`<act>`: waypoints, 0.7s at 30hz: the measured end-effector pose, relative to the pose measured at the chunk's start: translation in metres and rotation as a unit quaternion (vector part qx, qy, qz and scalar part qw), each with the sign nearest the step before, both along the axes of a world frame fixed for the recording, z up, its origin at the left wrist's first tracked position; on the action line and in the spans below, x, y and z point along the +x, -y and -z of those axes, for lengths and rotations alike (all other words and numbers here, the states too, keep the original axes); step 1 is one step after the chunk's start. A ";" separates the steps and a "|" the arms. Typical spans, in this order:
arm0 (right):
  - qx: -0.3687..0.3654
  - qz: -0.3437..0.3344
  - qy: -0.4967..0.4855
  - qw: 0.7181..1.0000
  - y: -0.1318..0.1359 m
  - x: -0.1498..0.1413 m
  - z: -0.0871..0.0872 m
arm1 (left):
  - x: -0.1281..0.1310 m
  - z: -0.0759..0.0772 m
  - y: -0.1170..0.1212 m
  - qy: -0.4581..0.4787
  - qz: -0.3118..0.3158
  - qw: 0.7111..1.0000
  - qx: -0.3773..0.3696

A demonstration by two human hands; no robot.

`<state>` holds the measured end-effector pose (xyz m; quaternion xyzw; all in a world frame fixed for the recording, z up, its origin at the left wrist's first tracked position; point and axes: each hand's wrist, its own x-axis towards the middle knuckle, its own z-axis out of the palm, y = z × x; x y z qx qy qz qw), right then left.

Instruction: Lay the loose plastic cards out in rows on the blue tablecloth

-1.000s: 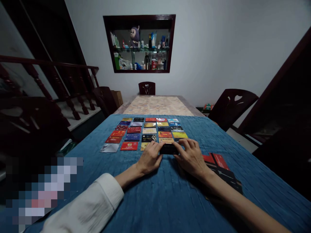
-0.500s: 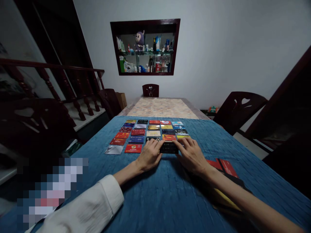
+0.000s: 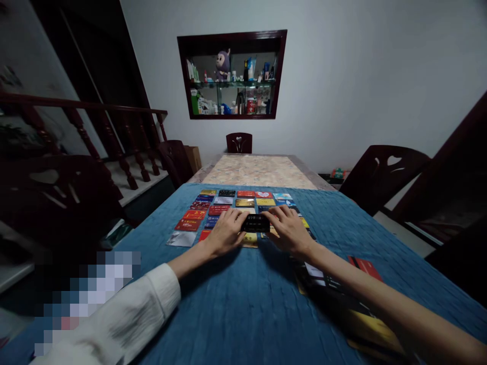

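A person's two hands grip a black card (image 3: 256,223) between them at the centre of the frame, the left hand (image 3: 225,232) pinching its left end and the right hand (image 3: 291,232) its right end, each with thumb and fingers drawn narrow around the edge. The card faces the camera, pale print across it, above a gold card (image 3: 250,241) that partly shows below. Around and behind the hands, colorful cards (image 3: 245,203) lie in a grid on a blue cloth (image 3: 236,309), with a silver card (image 3: 181,239) at the near left corner of the layout and the right side partly hidden by the right hand. At lower right, a loose spread of more cards (image 3: 365,266), red, black and yellow among them, lies partly beneath the bare right forearm; a white sleeve (image 3: 150,306) covers the left forearm at lower left. Beyond the cloth, a patterned tabletop (image 3: 251,170) stretches toward a dark chair (image 3: 239,147), while a purple plush toy (image 3: 222,66) sits in a wall niche at upper centre.
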<state>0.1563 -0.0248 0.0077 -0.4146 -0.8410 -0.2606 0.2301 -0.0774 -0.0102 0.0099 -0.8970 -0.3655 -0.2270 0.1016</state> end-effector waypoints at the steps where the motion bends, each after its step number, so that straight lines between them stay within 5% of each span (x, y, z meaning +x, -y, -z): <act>1: -0.003 -0.002 0.000 1.000 -0.004 -0.002 -0.001 | -0.002 -0.002 -0.004 0.001 -0.001 1.000 0.000; 21: -0.119 0.023 0.025 0.992 -0.100 -0.049 -0.038 | -0.038 -0.043 -0.090 -0.126 -0.086 0.988 0.007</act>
